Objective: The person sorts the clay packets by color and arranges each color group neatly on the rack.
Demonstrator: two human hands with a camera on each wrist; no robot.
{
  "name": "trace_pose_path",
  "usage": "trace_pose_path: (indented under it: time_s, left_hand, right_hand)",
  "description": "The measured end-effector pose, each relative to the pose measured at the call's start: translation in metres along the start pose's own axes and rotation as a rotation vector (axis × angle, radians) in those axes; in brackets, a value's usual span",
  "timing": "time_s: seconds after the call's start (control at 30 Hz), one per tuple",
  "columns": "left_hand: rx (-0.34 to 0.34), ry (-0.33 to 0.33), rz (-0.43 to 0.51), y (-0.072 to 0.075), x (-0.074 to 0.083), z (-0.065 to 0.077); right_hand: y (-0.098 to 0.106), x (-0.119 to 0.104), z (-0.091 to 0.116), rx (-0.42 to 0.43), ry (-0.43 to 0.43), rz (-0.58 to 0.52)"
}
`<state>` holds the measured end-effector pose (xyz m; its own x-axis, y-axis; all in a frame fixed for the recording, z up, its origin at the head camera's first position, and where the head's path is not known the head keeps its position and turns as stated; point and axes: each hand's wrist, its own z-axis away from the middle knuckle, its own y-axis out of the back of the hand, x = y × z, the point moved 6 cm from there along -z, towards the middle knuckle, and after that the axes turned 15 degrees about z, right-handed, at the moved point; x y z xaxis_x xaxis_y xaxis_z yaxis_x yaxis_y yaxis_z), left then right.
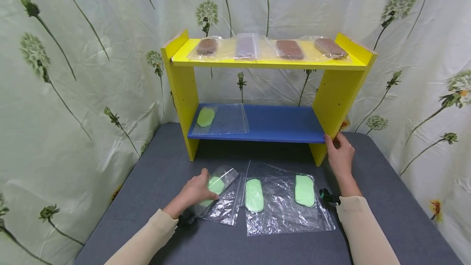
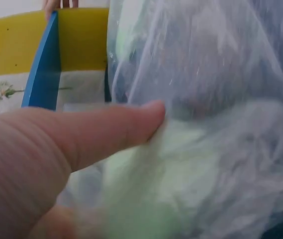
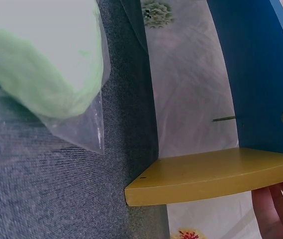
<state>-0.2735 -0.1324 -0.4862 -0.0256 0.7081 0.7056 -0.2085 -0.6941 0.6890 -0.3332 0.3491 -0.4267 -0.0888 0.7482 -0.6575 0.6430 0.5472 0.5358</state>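
Observation:
My left hand point(image 1: 196, 189) holds a clear zip bag with a pale green slab point(image 1: 216, 185) inside, its thumb point(image 2: 126, 124) lying across the plastic in the left wrist view. The bag looks tilted up off the table, and the fingers beneath are mostly hidden. At the right, my right hand point(image 1: 340, 154) grips the side panel of a yellow and blue shelf unit point(image 1: 333, 101). Its thumb is at the blue board's corner, with the fingers point(image 3: 275, 209) on the panel's outer face. Between the hands lie two more bagged green slabs point(image 1: 254, 195) point(image 1: 304, 190).
On the blue shelf board point(image 1: 279, 124), a bagged green slab point(image 1: 205, 117) lies at the left end. Several bagged brown and purplish slabs point(image 1: 290, 49) line the yellow top. A flower-printed curtain point(image 1: 92, 105) hangs behind the grey table point(image 1: 154, 158).

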Motion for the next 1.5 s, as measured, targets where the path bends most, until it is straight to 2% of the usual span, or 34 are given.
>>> trace_pose_path:
  time_s: [0.1,0.17,0.3,0.37,0.43,0.6,0.7,0.8,0.87,0.9,1.13,1.3,1.5]
  left_hand:
    - [-0.003,0.005,0.069,-0.001,-0.002,-0.001]
    - [-0.016,0.015,0.157,0.001,-0.004,-0.002]
    - [-0.106,0.040,0.449,0.003,-0.007,-0.002]
    - [-0.187,0.053,0.614,0.002,-0.008,-0.001]
    - [-0.304,0.078,0.800,-0.002,-0.007,0.001]
    - [-0.634,0.136,1.226,-0.008,0.004,0.010]
    - [-0.768,0.139,1.426,-0.004,0.014,0.015]
    - [-0.835,0.119,1.551,0.003,0.024,0.018]
    - [-0.819,0.083,1.554,0.008,0.029,0.019]
    - [-0.797,0.070,1.526,0.010,0.031,0.018]
    - [-0.545,-0.039,1.178,0.022,0.048,0.007]
    - [-0.396,-0.105,0.967,0.029,0.063,-0.003]
    - [-0.332,-0.144,0.843,0.033,0.091,-0.012]
  right_hand:
    - [0.000,0.000,0.001,-0.008,0.000,0.002]
    - [0.000,0.000,0.002,-0.008,0.001,0.000]
    - [-0.001,0.000,0.001,-0.006,0.002,-0.005]
    - [-0.001,0.002,0.001,-0.005,0.001,-0.004]
    - [0.000,0.002,0.002,-0.004,0.002,-0.001]
    - [0.001,0.003,0.003,-0.010,-0.003,-0.002]
    - [0.001,0.003,0.005,-0.015,-0.008,-0.003]
    - [0.000,0.004,0.006,-0.017,-0.008,0.001]
    - [0.000,0.005,0.005,-0.015,-0.008,0.005]
    - [0.000,0.005,0.005,-0.013,-0.008,0.006]
    - [0.002,0.002,0.002,-0.001,0.000,0.000]
    - [0.002,0.000,0.001,0.003,0.008,0.005]
    - [0.000,0.000,0.001,0.000,0.011,0.008]
